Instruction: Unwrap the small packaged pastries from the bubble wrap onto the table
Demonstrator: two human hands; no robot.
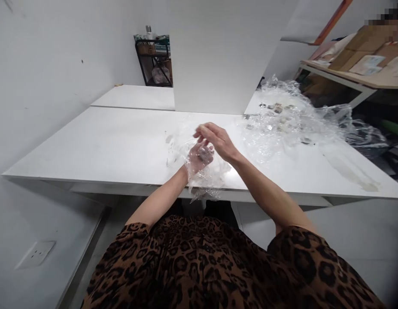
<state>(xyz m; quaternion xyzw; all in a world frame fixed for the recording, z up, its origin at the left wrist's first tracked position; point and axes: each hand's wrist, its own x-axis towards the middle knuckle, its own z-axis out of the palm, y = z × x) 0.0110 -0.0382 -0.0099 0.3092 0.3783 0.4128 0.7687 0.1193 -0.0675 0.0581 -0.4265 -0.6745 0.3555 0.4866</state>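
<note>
My left hand (195, 158) is palm up near the table's front edge, its fingers curled up around crumpled clear plastic film (203, 180). The film lies over the palm and hangs past the edge. A small dark spot shows through it in the palm, too blurred to name. Just above and to the right, my right hand (218, 139) is bent over the left one, its fingers drawn together at the tips. Whatever they pinch, if anything, is too small to make out. More film spreads on the white table (121, 146) behind both hands.
At the right, a large heap of clear plastic film (292, 120) holds several small dark round pieces. A tall white panel (224, 56) stands behind the table. Beyond are a black shelf rack (153, 56) and another table with cardboard (353, 51), where part of a person shows.
</note>
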